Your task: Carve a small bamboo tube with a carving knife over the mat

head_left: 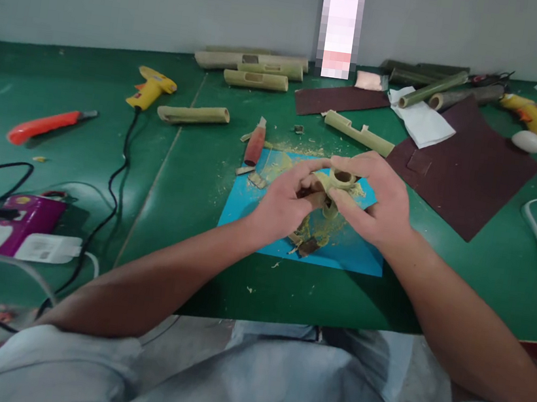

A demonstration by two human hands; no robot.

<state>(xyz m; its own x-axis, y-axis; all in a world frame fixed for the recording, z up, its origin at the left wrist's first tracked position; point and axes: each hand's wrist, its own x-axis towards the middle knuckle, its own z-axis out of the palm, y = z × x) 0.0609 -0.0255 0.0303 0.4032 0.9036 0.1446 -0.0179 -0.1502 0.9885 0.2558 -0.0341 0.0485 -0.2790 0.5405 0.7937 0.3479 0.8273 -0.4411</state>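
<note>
Both my hands meet over a blue mat [355, 252] on the green table. My right hand [377, 205] grips a short hollow bamboo ring [341, 179], its open end facing up. My left hand [286, 200] pinches against the same piece from the left, with a small brownish scrap, possibly sandpaper, between the fingers and the bamboo. Pale shavings and dust [283, 163] lie on the mat under the hands.
A red-handled knife [255, 144] lies just beyond the mat. Bamboo tubes [193, 114] and several more lie farther back. Brown sandpaper sheets [471, 168] lie right, a yellow glue gun [149, 88] and an orange cutter [43, 125] left, and a purple device [23, 221] with cables near left.
</note>
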